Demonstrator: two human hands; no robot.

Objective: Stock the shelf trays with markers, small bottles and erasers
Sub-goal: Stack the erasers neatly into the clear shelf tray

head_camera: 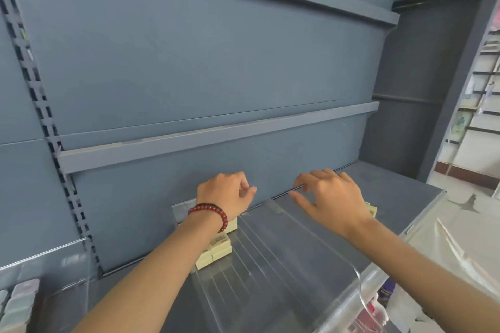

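The grey shelf deck (392, 197) in front of me carries a clear acrylic tray (284, 251) with thin lane dividers, its back wall pushed near the shelf's rear panel. I judge the tray light but stiff, slick under the skin and likely to crack if twisted, so I would take it by the back wall and the curled front lip, never by the dividers.

My right hand (330, 197) is spread and relaxed, fingertips at the tray's back rim, gripping nothing. My left hand (224, 194) hovers over the leftmost lane with fingers curled in. Whether it pinches anything, I cannot tell.

The boxed erasers (220, 247) lie stacked in that left lane, and a few more erasers (371, 209) peek out past my right wrist. They look light and firm, and are probably best pinched across the long sides.
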